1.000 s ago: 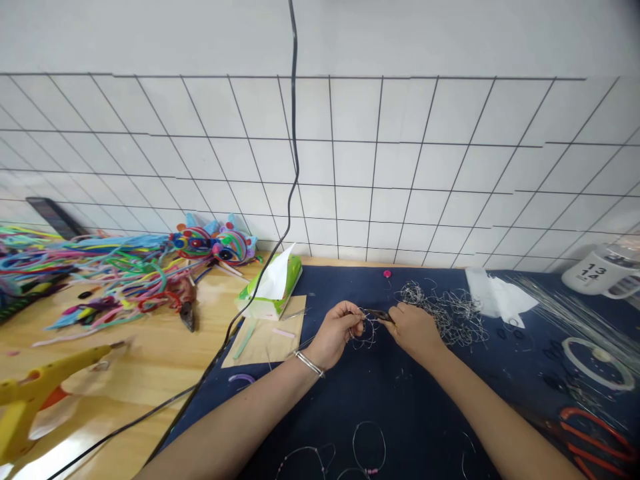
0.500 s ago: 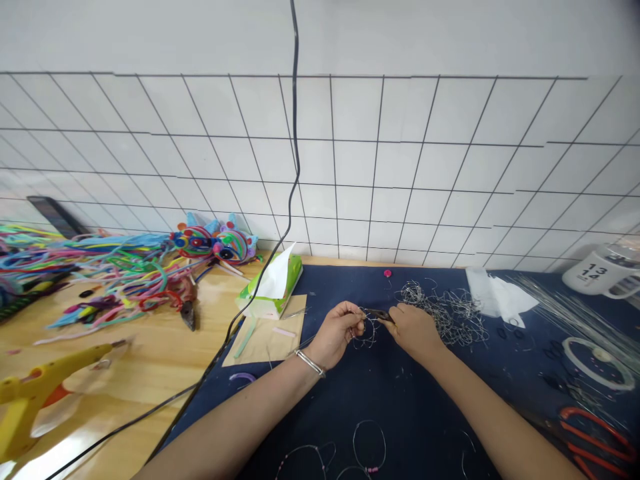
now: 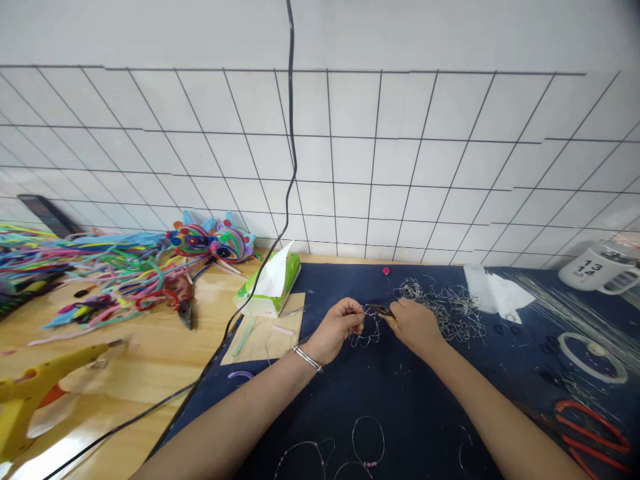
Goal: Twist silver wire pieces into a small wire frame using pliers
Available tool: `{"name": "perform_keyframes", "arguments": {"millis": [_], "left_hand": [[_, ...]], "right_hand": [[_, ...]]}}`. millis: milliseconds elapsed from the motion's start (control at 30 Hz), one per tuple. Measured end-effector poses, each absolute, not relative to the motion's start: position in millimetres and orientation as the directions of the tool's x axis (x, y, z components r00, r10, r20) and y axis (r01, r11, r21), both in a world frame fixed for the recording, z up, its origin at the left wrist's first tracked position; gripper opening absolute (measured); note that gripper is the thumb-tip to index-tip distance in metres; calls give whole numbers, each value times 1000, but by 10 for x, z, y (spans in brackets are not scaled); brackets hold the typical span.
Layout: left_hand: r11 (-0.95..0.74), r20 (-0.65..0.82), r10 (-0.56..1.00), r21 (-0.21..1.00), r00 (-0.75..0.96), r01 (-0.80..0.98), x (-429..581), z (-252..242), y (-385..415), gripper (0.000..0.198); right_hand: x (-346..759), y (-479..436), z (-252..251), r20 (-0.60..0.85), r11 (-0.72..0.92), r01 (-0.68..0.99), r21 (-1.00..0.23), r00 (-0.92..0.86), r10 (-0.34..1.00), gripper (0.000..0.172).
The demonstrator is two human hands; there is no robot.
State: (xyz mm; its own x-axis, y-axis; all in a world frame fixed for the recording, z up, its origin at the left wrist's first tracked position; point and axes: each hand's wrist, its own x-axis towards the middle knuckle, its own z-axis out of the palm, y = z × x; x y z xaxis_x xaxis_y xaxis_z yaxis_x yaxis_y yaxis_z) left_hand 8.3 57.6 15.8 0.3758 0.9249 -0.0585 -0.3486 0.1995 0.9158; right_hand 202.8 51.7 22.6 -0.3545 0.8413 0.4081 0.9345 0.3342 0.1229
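Observation:
My left hand (image 3: 340, 325) pinches a thin bent wire piece (image 3: 369, 339) whose loops hang below the fingertips. From the right, my right hand (image 3: 416, 325) is closed round the handles of small dark pliers (image 3: 380, 310). Their jaws point left and reach the wire close to my left fingertips. Whether the jaws grip it is too small to tell. Right behind my right hand lies a tangled heap of silver wire (image 3: 445, 308). Nearer to me, wire rings with pink beads (image 3: 369, 440) lie on the dark blue cloth (image 3: 400, 407).
At left are a yellow glue gun (image 3: 45, 380), colourful pipe cleaners (image 3: 115, 260) and red-handled pliers (image 3: 185, 312). A green tissue pack (image 3: 260, 303) stands beside a black cable (image 3: 290, 133). Red-handled scissors (image 3: 590, 427), a white ring (image 3: 593, 357), straight wires (image 3: 575, 307) and a mug (image 3: 597, 268) are at right.
The view has shifted slightly. Both hands keep nearly the same places, and the pliers stay at the wire by my left fingertips.

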Motion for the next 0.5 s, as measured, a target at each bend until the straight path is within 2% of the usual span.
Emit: {"name": "perform_keyframes", "arguments": {"millis": [500], "left_hand": [[228, -46, 889, 907, 455, -354, 95, 183, 559, 21]], "right_hand": [[2052, 536, 239, 424, 301, 947, 110, -318, 848, 36]]}}
